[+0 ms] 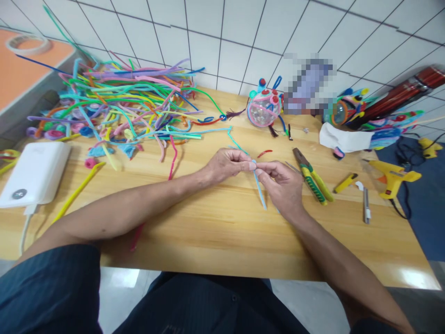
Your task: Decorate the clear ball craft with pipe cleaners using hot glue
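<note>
Hands (225,164) (283,185) pinch pipe cleaner (260,191); ball (264,106) holds pale bits (263,117).

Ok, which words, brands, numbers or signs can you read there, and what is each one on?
No text can be read for certain.
Power bank: marks in its dark round spot, too blurred to read.
Pixelated patch: nothing legible.
Glue gun: no readable label.

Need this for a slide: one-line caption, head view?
Left hand and right hand pinch a light-blue pipe cleaner above a wooden table.
</note>
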A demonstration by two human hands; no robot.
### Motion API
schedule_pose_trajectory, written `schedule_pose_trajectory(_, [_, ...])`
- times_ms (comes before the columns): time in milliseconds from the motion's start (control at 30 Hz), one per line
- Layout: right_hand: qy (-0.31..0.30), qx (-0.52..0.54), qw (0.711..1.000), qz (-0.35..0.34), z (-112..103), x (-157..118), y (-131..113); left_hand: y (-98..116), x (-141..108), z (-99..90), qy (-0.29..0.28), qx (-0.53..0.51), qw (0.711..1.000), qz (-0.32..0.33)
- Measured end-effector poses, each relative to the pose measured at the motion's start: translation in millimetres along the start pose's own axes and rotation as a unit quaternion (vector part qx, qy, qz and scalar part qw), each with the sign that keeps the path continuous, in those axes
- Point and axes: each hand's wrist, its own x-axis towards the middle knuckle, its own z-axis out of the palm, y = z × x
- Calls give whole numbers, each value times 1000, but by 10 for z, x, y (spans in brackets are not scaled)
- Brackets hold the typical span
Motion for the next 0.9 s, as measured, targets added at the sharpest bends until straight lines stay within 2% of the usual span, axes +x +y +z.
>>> schedule_pose_trajectory(167, [2,108,992,66,13,53,66,-73,-4,2,-21,-36,999,2])
schedule_pose_trajectory(333, [-13,121,988,94,-2,87,89,-127,7,13,-30,-92,995,3])
schedule_pose_trajectory(533, [-12,115,989,88,19,53,76,-127,-4,12,-36,-92,995,11])
schedule_pose_trajectory(900, [-4,104,992,72,54,29,47,-101,-10,3,-13,-55,998,10])
